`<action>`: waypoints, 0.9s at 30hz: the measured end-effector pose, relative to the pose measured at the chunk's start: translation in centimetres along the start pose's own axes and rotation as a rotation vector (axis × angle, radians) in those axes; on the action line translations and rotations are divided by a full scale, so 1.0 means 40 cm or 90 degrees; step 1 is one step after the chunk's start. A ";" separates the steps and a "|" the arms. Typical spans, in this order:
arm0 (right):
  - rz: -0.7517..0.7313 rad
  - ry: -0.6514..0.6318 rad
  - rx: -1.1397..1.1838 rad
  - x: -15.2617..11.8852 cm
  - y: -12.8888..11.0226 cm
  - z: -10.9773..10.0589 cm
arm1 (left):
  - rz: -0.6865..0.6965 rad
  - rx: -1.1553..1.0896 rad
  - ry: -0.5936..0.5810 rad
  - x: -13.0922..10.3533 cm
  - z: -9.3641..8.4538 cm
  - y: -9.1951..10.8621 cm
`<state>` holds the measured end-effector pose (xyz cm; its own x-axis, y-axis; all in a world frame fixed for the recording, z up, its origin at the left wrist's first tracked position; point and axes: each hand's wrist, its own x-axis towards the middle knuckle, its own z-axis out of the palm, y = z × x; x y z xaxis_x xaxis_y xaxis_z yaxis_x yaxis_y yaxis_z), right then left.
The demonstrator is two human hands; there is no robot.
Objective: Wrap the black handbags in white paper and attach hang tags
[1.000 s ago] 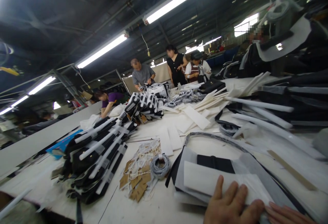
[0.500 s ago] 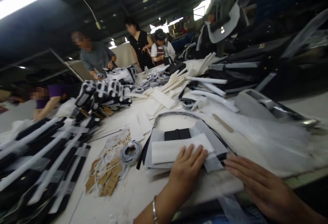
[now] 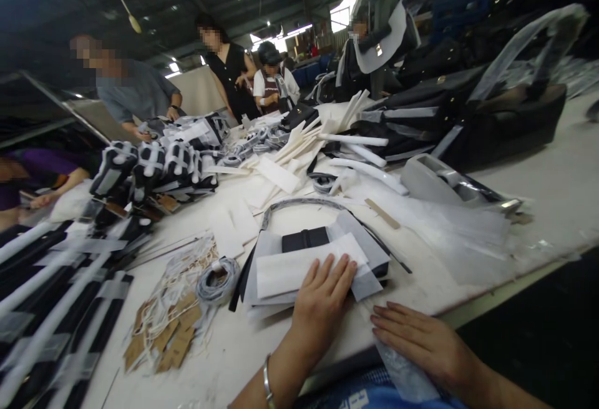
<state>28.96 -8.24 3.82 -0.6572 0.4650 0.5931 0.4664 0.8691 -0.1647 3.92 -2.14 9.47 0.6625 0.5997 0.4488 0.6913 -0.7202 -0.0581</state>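
A black handbag (image 3: 384, 270) lies on the table with grey-white sheets (image 3: 360, 234) wrapped about it and its covered handle (image 3: 304, 202) arched away from me. Across its front is a white foam strip (image 3: 285, 273). My left hand (image 3: 322, 290) rests flat on the strip's right part, fingers stretched. At the table's near edge, my right hand (image 3: 421, 340) is palm down with straight fingers, to the right of the bag and apart from it. A translucent sheet (image 3: 406, 376) hangs just below that hand; whether the hand touches it is hidden.
Left of the bag lie a wrapped coil (image 3: 218, 279) and brown tags with strings (image 3: 175, 337). Wrapped black bags (image 3: 56, 290) crowd the far left. White foam strips (image 3: 278, 173) pile up behind, and clear plastic (image 3: 458, 240) spreads at right. Several people (image 3: 135, 87) stand beyond.
The view has swung right, so things appear further left. My right hand has drawn back from the bag's right corner to the table edge; my left hand stays on the foam strip.
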 end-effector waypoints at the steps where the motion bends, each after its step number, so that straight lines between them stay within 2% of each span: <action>1: 0.010 0.009 0.017 -0.002 -0.002 0.001 | -0.002 0.008 0.017 -0.002 0.007 0.001; 4: 0.041 0.022 0.050 -0.011 -0.020 -0.001 | -0.026 0.020 0.055 -0.009 0.031 0.007; 7: 0.020 0.011 0.038 -0.024 -0.044 -0.007 | -0.041 0.017 0.058 -0.014 0.043 0.012; 14: 0.040 -0.027 0.006 -0.041 -0.071 -0.032 | -0.034 0.014 0.059 -0.009 0.028 0.015; 21: 0.035 -0.032 0.022 -0.051 -0.067 -0.021 | -0.031 0.026 0.059 -0.010 0.028 0.015; 24: 0.034 -0.065 0.042 -0.035 -0.054 -0.052 | -0.031 0.029 0.053 -0.011 0.030 0.015; 27: -0.013 -0.182 0.080 0.009 -0.033 -0.128 | -0.029 0.029 0.051 -0.012 0.031 0.015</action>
<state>31.14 -10.09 8.28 -0.8137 0.4601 0.3552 0.3861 0.8846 -0.2614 4.36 -2.43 8.11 0.6063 0.6000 0.5219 0.7338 -0.6751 -0.0763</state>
